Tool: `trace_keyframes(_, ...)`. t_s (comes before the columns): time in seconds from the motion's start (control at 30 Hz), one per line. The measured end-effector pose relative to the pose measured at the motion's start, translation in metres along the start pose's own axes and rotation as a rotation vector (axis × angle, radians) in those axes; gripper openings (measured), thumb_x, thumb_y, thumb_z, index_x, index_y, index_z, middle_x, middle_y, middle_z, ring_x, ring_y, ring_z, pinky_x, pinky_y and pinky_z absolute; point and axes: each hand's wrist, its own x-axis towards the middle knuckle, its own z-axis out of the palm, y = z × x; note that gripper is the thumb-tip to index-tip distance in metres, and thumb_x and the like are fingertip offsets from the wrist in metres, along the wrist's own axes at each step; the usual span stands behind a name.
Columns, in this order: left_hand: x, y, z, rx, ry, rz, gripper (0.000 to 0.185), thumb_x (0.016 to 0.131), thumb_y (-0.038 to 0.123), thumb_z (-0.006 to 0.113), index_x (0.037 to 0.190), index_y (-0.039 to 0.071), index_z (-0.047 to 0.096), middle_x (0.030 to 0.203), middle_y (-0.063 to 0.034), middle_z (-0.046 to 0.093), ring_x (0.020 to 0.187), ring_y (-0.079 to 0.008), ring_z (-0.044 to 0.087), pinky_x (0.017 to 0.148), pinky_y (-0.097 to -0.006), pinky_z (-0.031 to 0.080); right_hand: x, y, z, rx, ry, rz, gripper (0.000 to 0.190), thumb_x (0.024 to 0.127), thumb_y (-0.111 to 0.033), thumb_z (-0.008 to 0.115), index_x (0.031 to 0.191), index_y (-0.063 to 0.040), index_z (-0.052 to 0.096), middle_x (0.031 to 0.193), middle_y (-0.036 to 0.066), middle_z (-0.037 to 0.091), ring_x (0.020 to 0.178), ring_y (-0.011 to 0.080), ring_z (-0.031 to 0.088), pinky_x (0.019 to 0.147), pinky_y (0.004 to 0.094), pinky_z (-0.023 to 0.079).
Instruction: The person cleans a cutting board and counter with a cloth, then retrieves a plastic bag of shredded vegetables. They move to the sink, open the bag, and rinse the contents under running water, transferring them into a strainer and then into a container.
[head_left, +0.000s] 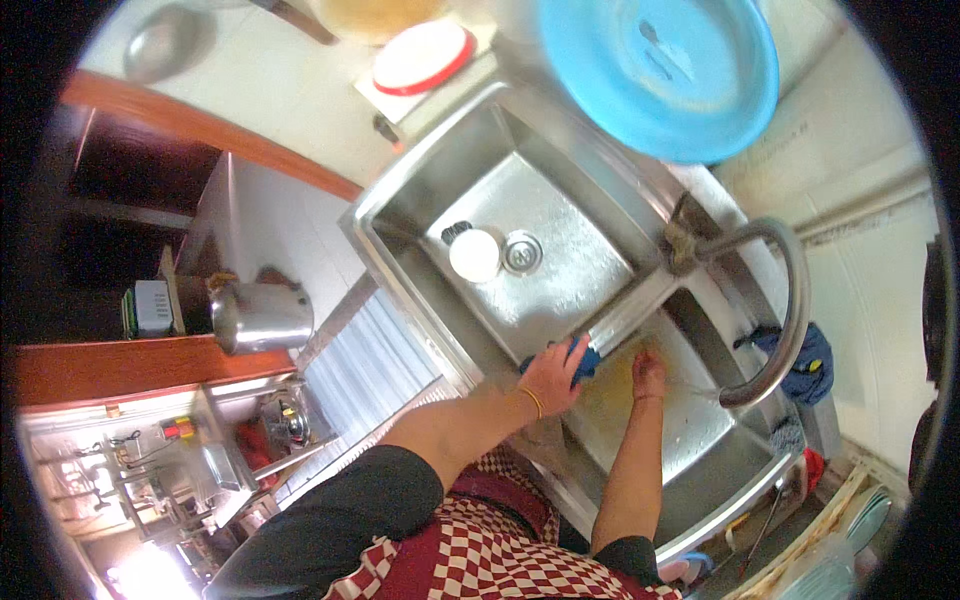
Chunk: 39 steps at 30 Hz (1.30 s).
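My left hand (553, 381), with a yellow band at the wrist, is closed over a dark blue cloth (585, 364) on the divider of a stainless-steel double sink (622, 304). Low in the right-hand basin (694, 442) is my right hand (648, 375), its fingers curled near a yellowish-brown patch on the basin floor. Whether those fingers hold anything is hidden. A curved faucet (799, 292) arches over this basin, and a thin streak like water runs from its mouth. In the other basin, a white round object (475, 256) lies beside the drain strainer (522, 253), touching something black (456, 232).
A large blue plastic basin (727, 112) stands behind the sink. On the counter is a white, red-rimmed lid (424, 58). To the left stands a metal pot (262, 316). Another dark blue cloth (806, 367) hangs by the faucet. Stacked dishes (817, 574) are at lower right.
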Motion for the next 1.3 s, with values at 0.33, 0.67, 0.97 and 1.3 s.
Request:
trace_keyframes(0.33,0.000,-0.007,-0.010,-0.080,-0.174,0.017,0.096,0.084,0.030,0.069,0.158,0.005,0.012,0.149,-0.0280,0.036,0.134,-0.0441,0.041,0.111,-0.0494,0.036,-0.059,-0.076,0.035,-0.684,0.195,-0.107,0.020,0.085,-0.012,0.054,0.069,-0.010,0.065,0.078,0.005,0.068,0.070,0.0214,0.065,0.063,0.0354,0.054)
trace_keyframes(0.67,0.152,-0.302,-0.316,-0.312,0.590,-0.317,0.028,0.090,0.016,0.056,0.111,0.002,0.066,0.111,-0.0224,0.067,0.102,-0.0405,0.064,0.092,-0.0460,0.051,-0.191,-0.136,0.103,-1.830,0.123,-0.516,0.043,0.080,0.003,0.051,0.121,0.001,0.063,0.114,0.024,0.068,0.110,0.0388,0.065,0.098,0.0457,0.050)
trace_keyframes(0.97,0.239,-0.400,-0.666,-0.574,1.145,-0.217,0.079,0.077,0.012,0.072,0.147,0.001,0.037,0.142,-0.0202,0.052,0.128,-0.0323,0.053,0.109,-0.0388,0.041,-0.253,-0.125,0.149,-1.730,0.297,-0.511,0.068,0.080,0.003,0.052,0.146,0.000,0.040,0.148,0.026,0.045,0.134,0.0407,0.047,0.113,0.0419,0.038)
trace_keyframes(1.3,0.252,-0.348,-0.669,-0.507,1.233,0.032,0.027,0.093,0.010,0.065,0.115,0.003,0.052,0.095,-0.0093,0.069,0.086,-0.0194,0.068,0.081,-0.0335,0.054,-0.205,-0.126,0.094,-0.933,0.458,-0.445,0.028,0.087,-0.003,0.053,0.113,-0.001,0.064,0.101,0.018,0.071,0.090,0.0381,0.069,0.075,0.0496,0.058)
